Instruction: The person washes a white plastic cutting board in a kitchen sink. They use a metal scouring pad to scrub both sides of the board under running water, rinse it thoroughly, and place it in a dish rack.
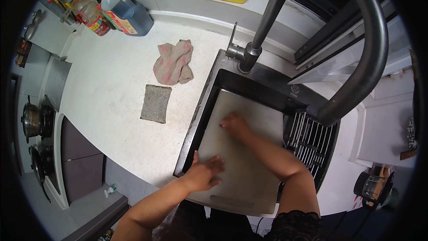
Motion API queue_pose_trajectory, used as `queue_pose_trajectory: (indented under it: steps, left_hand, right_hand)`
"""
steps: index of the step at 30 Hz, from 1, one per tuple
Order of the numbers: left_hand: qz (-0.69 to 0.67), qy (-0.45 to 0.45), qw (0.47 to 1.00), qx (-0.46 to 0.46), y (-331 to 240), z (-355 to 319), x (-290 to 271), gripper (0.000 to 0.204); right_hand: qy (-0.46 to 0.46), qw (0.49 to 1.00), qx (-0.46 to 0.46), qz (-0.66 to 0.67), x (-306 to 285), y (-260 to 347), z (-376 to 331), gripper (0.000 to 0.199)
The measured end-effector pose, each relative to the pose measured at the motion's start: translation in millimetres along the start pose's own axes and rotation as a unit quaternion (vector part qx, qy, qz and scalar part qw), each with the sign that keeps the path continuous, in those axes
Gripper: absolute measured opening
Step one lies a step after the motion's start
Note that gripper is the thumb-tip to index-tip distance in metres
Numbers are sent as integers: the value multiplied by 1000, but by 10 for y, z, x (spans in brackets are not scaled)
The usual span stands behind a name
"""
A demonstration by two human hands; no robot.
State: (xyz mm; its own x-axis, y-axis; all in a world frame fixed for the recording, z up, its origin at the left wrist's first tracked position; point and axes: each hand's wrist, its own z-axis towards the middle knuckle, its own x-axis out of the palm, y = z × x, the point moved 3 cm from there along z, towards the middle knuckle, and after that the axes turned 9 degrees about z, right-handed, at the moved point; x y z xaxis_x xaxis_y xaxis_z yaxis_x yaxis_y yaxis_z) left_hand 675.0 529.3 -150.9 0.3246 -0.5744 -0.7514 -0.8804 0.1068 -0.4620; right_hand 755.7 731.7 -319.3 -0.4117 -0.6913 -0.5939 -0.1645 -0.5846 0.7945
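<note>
We see the board (252, 172) laid across the sink (249, 86), rack (307, 136) to its R. Our L hand (206, 174) is at the board's L edge, fingers spread, w/ nothing gripped. Our R hand (235, 126) is on the board's upper part, fingers curled; we can't tell if anything's held. Pad (156, 103) & cloth (173, 62): on counter (111, 89), L of sink.

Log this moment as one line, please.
left hand: over board | right hand: on board | board: over sink | cloth, pad: on counter
</note>
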Motion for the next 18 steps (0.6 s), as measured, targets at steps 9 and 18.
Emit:
queue_pose_trajectory:
  steps: [9, 18]
  left_hand:
    - [-6, 8, 1000, 3, 22, 1, 1, 48]
    - [8, 10, 1000, 17, -5, 44, -11, 49]
  right_hand:
    - [-53, 997, 46, -13, -132, 124, 201, 6]
    - [-197, 946, 255, 21, -53, -688, 425, 14]
